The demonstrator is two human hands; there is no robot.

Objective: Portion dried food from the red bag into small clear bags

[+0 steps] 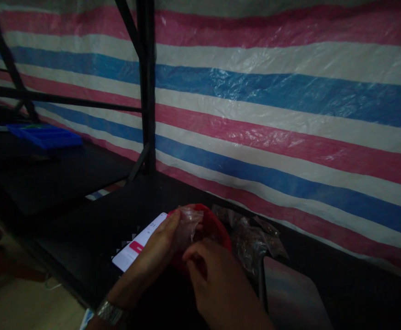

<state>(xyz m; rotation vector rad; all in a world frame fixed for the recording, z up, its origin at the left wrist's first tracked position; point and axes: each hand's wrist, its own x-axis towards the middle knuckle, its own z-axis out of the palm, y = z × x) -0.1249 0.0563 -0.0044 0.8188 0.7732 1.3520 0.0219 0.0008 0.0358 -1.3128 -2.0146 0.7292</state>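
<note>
My left hand (168,233), with a metal watch on its wrist, is closed on a clear plastic bag (190,220) over a red bowl (223,229). My right hand (207,266) is beside the bag at the bowl's near side, its thumb and forefinger curled together. Whatever those fingertips pinch is too small and dark to make out. Inside the bowl the contents are mostly hidden by my hands and the bag. Partly behind my left forearm lies a phone (128,256) with a lit white screen.
Several filled clear bags (250,238) lie right of the bowl on the black table (93,229). A flat, shiny metallic panel (293,293) is at the front right. Farther left sits a blue compartment tray (49,136). A black post (147,91) stands before the striped sheet (283,101).
</note>
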